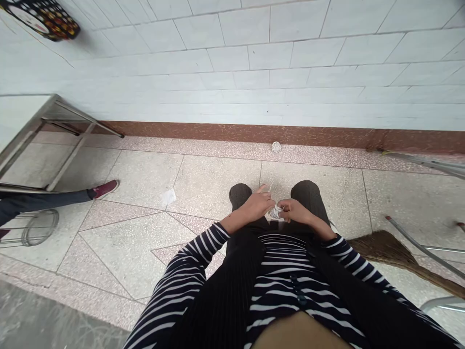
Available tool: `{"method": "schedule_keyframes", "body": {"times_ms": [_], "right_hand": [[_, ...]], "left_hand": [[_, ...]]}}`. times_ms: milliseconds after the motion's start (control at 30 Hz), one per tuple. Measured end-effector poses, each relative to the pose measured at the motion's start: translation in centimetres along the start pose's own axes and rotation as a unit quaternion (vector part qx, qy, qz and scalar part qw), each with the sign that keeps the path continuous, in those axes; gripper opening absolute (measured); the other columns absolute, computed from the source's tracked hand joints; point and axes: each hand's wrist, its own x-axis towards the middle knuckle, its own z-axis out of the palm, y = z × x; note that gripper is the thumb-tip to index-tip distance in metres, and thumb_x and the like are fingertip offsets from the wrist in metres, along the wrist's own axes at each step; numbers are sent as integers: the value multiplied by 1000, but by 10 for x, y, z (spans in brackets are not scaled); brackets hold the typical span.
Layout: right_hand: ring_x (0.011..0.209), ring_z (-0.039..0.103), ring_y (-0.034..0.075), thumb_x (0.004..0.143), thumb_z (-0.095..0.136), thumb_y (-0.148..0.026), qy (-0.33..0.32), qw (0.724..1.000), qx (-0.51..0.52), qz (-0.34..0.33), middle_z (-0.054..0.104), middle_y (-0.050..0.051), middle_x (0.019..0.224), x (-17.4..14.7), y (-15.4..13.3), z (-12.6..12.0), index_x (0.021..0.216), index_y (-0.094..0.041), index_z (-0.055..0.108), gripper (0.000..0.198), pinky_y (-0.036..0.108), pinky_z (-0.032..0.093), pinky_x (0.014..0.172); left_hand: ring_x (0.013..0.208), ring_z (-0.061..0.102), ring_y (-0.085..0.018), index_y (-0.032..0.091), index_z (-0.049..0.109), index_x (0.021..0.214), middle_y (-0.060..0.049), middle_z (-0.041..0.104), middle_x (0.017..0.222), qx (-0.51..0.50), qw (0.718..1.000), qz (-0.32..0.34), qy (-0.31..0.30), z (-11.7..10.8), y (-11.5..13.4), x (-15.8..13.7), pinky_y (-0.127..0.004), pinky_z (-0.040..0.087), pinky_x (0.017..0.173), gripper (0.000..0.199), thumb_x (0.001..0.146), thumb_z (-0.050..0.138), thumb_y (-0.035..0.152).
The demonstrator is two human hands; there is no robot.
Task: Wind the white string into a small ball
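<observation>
White string (275, 212): a small loose bundle just right of and below the frame's middle, between the two hands and over the lap, touched from both sides.
Left hand (256, 205): at the bundle's left, back upward, fingers bent and pointing right; whether they close on the string I cannot tell.
Right hand (293, 210): at the bundle's right, thumb and fingers drawn narrow, pinching the string.
Striped sleeves (198, 249): run up from the lower edge, angled inward, wrists bare.
Knees (305, 191): dark-trousered, one on each side of the hands.
Cover: fingers hide part of the bundle; single strands are too small to follow.
Ball (276, 146): white, on the floor above the hands in the frame, well apart, near the brown skirting (203, 132).
Floor, left of centre: a paper scrap (168, 197).
Lower right: a broom (381, 247) beside metal legs (410, 238).
Left edge: a table (22, 114), a wire stool (41, 228) and another person's leg in a red shoe (105, 189).
Upper left: a patterned bag (51, 20) against the tiled wall (243, 26).
</observation>
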Motion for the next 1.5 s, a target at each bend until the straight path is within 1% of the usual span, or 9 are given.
{"method": "schedule_keyframes", "body": {"times_ms": [200, 433, 600, 800, 967, 1067, 1167, 1333, 1500], "right_hand": [[52, 53, 12, 68, 87, -43, -122, 967, 219, -33, 65, -2, 68, -5, 2, -11, 90, -15, 70, 39, 26, 44, 50], [62, 54, 11, 71, 93, -43, -52, 937, 342, -41, 69, 2, 81, -19, -9, -5, 95, -14, 76, 41, 26, 44, 56], [64, 55, 10, 73, 95, -44, -30, 920, 388, -47, 69, 3, 87, -29, -15, -10, 94, -16, 76, 40, 26, 45, 60], [63, 53, 10, 71, 96, -52, 18, 938, 346, -33, 66, 1, 79, -30, -13, -12, 87, -16, 73, 46, 26, 43, 59], [62, 51, 12, 69, 91, -65, 109, 943, 312, -43, 64, 2, 78, -22, 4, -13, 87, -18, 69, 55, 29, 44, 60], [63, 54, 16, 72, 74, -76, 211, 955, 205, -37, 62, 2, 77, -12, 22, -17, 92, -20, 65, 61, 33, 48, 65], [65, 55, 20, 73, 69, -71, 244, 964, 103, -23, 59, 0, 71, -2, 40, -15, 90, -22, 63, 52, 35, 47, 68], [93, 61, 26, 79, 74, -38, 200, 980, -15, -11, 69, 7, 91, 6, 54, 2, 83, -24, 61, 19, 35, 46, 83], [74, 55, 18, 74, 81, -26, 7, 999, -43, 16, 63, 1, 72, 13, 48, 15, 73, -22, 61, 21, 30, 44, 73]], "left_hand": [[104, 72, -18, 20, 77, 104, -4, 78, 97, -100, 994, -29, 37, -2, 5, -2, -49, 34, 130, 35, 114, 44, 29], [103, 75, -17, 20, 81, 104, -4, 83, 103, -214, 969, -127, 12, 2, 2, 11, -44, 39, 128, 25, 108, 56, 21], [89, 74, -18, 14, 82, 95, -6, 83, 94, -298, 938, -174, 26, 23, 9, 17, -32, 57, 100, 20, 101, 63, 18], [99, 76, -21, 16, 79, 95, -6, 83, 101, -187, 960, -209, -12, 53, 25, 17, -42, 51, 118, 14, 95, 65, 10], [106, 77, -21, 17, 78, 100, -8, 84, 108, -135, 971, -193, -38, 66, 42, 19, -41, 53, 115, 17, 103, 62, 20], [101, 77, -20, 16, 78, 102, -9, 83, 103, -98, 981, -158, -46, 64, 50, 21, -44, 49, 120, 24, 108, 56, 21], [97, 76, -22, 14, 78, 102, -11, 81, 95, -35, 989, -130, -52, 59, 53, 21, -46, 45, 123, 25, 107, 55, 21], [84, 73, -22, 16, 77, 84, -8, 76, 80, -2, 992, -115, -49, 58, 42, 12, -46, 48, 118, 18, 99, 66, 17], [80, 70, -22, 18, 73, 69, -5, 72, 70, -31, 997, -49, -41, 49, 19, 0, -46, 47, 119, 20, 86, 75, 6]]}}
